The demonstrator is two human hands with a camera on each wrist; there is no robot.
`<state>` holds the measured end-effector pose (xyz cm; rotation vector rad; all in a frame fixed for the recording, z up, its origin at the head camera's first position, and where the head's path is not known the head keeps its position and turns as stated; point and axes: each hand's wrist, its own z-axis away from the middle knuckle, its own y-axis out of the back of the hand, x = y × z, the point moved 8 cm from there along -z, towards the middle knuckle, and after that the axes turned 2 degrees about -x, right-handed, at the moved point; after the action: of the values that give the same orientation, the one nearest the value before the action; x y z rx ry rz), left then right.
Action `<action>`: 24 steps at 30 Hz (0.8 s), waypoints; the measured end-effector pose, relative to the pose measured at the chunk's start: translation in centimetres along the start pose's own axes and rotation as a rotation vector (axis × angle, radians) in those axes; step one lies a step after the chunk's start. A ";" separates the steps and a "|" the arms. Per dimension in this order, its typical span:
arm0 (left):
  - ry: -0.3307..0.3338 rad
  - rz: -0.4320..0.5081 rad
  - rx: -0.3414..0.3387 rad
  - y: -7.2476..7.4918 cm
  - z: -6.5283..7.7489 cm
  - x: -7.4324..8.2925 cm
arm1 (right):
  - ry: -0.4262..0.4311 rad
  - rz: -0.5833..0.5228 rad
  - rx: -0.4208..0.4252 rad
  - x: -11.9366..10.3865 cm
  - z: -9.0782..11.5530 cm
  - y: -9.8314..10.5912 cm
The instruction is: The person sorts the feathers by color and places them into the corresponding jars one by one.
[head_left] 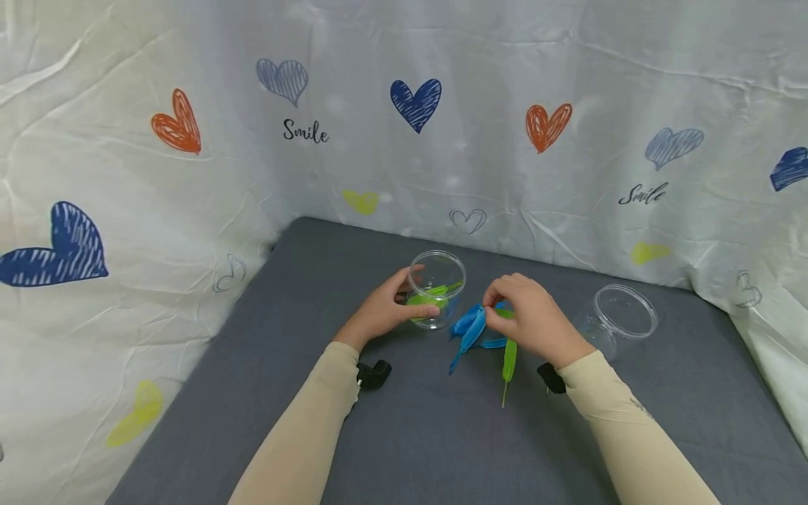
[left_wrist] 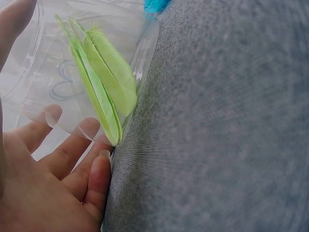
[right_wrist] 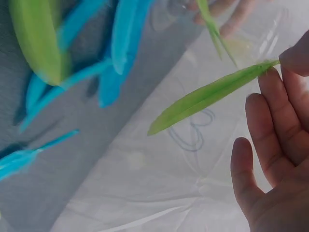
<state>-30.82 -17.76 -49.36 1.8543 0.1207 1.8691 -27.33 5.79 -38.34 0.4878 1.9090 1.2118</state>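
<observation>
Head view: set high, facing forward and down, widest and farthest off; worktop (head_left: 429,435) below, printed cloth (head_left: 473,161) above. Left wrist view: close range, tipped sideways; left grip (head_left: 381,312) at lower left, worktop filling the right. Right wrist view: close range, likewise tipped; right grip (head_left: 533,315) at lower right, worktop upper left. Shared, head and left wrist: clear jar (head_left: 459,298). Shared, head and right wrist: blue feathers (head_left: 472,330).
</observation>
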 end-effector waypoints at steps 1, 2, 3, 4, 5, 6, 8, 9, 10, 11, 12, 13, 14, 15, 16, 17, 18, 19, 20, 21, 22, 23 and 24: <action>0.000 0.000 -0.002 0.0 0.0 0.0 | -0.006 -0.013 0.003 0.0 -0.2 0.2; -0.001 0.001 -0.005 -0.1 0.0 0.0 | -0.009 -0.024 0.008 0.0 -0.4 0.5; 0.000 0.002 -0.006 -0.1 0.0 -0.1 | -0.008 -0.030 0.016 -0.2 -0.6 0.8; 0.002 0.002 -0.009 -0.1 0.0 -0.1 | -0.005 -0.038 0.024 -0.4 -0.8 1.0; 0.004 0.004 -0.010 -0.1 0.0 -0.2 | 0.001 -0.047 0.033 -0.6 -1.0 1.3; 0.005 0.005 -0.011 -0.1 0.0 -0.2 | 0.006 -0.055 0.044 -0.9 -1.3 1.5; 0.004 0.009 -0.010 0.0 0.0 -0.2 | 0.023 -0.071 0.065 -1.6 -1.8 2.0; 0.004 0.010 -0.008 0.0 0.0 -0.2 | 0.036 -0.075 0.076 -2.0 -2.1 2.1; 0.008 0.011 -0.006 0.1 0.0 -0.2 | 0.048 -0.085 0.087 -2.4 -2.4 2.2; 0.007 0.014 -0.006 0.1 0.0 -0.2 | 0.058 -0.094 0.094 -2.8 -2.7 2.3; 0.007 0.015 -0.006 0.2 0.0 -0.2 | 0.062 -0.108 0.099 -3.1 -3.0 2.4; 0.007 0.016 -0.006 0.2 -0.1 -0.2 | 0.066 -0.125 0.102 -3.4 -3.3 2.5; 0.006 0.019 -0.006 0.2 -0.1 -0.1 | 0.068 -0.143 0.105 -3.6 -3.6 2.5; 0.004 0.019 -0.007 0.2 -0.1 -0.2 | 0.066 -0.162 0.105 -3.8 -3.9 2.5; 0.004 0.021 -0.009 0.2 -0.1 -0.2 | 0.060 -0.183 0.103 -4.0 -4.2 2.6; 0.001 0.022 -0.011 0.1 -0.1 -0.2 | 0.053 -0.198 0.100 -4.2 -4.4 2.6; 0.001 0.019 -0.012 0.1 -0.1 -0.2 | 0.049 -0.212 0.099 -4.3 -4.6 2.7; 0.001 0.017 -0.013 0.1 0.0 -0.2 | 0.048 -0.221 0.099 -4.5 -4.8 2.7; 0.001 0.017 -0.015 0.1 0.0 -0.2 | 0.047 -0.226 0.101 -4.7 -5.0 2.8; 0.001 0.015 -0.016 0.0 0.0 -0.2 | 0.048 -0.227 0.101 -4.8 -5.1 2.8; 0.002 0.015 -0.017 0.0 0.0 -0.2 | 0.053 -0.228 0.103 -5.0 -5.4 2.9; 0.001 0.014 -0.017 0.0 0.0 -0.2 | 0.058 -0.228 0.106 -5.2 -5.6 2.9; 0.001 0.015 -0.017 0.0 0.1 -0.2 | 0.064 -0.231 0.108 -5.4 -5.8 2.9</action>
<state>-30.76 -17.92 -49.55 1.8482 0.0907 1.8756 -28.95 0.14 -32.28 0.2775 2.0303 0.9885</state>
